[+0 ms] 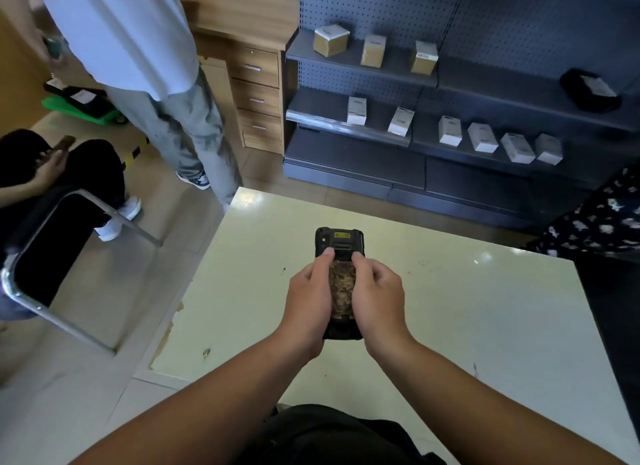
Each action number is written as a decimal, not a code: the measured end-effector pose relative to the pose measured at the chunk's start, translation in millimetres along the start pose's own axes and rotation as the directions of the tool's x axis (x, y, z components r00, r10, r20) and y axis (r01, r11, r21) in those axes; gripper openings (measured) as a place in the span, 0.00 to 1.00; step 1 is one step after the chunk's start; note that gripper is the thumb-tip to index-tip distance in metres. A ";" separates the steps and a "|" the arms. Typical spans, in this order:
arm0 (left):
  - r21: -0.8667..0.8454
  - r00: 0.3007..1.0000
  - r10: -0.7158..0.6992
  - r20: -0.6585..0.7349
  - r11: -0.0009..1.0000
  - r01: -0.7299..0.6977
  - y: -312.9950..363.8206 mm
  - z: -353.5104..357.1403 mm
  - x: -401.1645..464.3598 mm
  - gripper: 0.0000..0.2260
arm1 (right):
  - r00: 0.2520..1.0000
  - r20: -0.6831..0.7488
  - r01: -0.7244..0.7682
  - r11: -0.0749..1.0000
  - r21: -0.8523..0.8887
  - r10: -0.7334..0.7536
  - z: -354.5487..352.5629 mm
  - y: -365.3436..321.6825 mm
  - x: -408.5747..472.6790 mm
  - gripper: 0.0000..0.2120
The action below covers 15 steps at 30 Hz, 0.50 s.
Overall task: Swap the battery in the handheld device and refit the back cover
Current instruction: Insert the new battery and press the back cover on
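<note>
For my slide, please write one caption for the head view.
Both hands, left and right, hold the handheld device back-up over a pale table.

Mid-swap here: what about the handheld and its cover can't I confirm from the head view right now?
- Handheld device: its sides and lower half are covered by the left hand and right hand.
- Back cover: only a strip shows between the hands, so whether it is latched is unclear.
- Battery: not visible, so old or new cannot be told.
- Yellow label: too small to read.
</note>
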State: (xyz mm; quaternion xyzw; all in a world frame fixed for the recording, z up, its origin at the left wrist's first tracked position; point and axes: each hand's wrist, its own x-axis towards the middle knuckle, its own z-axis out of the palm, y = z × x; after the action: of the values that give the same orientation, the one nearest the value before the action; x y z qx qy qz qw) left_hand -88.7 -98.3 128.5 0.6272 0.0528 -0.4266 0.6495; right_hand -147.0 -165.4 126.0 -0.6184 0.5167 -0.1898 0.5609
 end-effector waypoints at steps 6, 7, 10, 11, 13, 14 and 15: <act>0.083 0.998 0.042 -0.055 0.996 -0.038 -7.6 -4.9 1.8 0.17 | 0.995 0.021 0.103 0.971 -0.218 -0.101 -0.1 4.9 3.2 0.21; 0.085 0.998 0.038 -0.055 0.996 -0.033 -8.2 -5.8 1.1 0.17 | 0.994 0.031 0.106 0.967 -0.232 -0.102 -0.2 5.0 3.4 0.21; 0.095 0.998 0.020 -0.060 0.995 -0.014 -9.2 -6.9 -0.9 0.17 | 0.994 0.048 0.106 0.970 -0.220 -0.097 -0.9 6.8 4.0 0.21; 0.097 0.998 0.007 -0.061 0.995 -0.001 -8.9 -6.9 -1.1 0.17 | 0.995 0.048 0.098 0.971 -0.219 -0.090 -0.9 8.5 4.0 0.21; 0.072 0.998 -0.036 -0.059 0.997 0.040 -7.6 -7.0 -0.5 0.20 | 0.995 0.044 0.098 0.968 -0.231 -0.090 -0.4 12.9 3.9 0.19; 0.062 0.997 -0.050 -0.055 0.997 0.053 -6.9 -7.4 0.4 0.21 | 0.993 0.046 0.114 0.964 -0.239 -0.106 -0.3 14.7 3.1 0.17; 0.062 0.997 -0.054 -0.049 0.996 0.057 -6.8 -8.3 2.0 0.22 | 0.992 0.047 0.122 0.965 -0.231 -0.114 -0.1 16.1 2.4 0.16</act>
State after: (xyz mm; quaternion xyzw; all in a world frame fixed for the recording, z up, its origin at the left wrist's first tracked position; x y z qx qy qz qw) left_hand -87.7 -91.2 120.3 0.6556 0.0719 -0.4312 0.6157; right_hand -153.0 -164.9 110.8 -0.7126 0.4883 -0.1505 0.4807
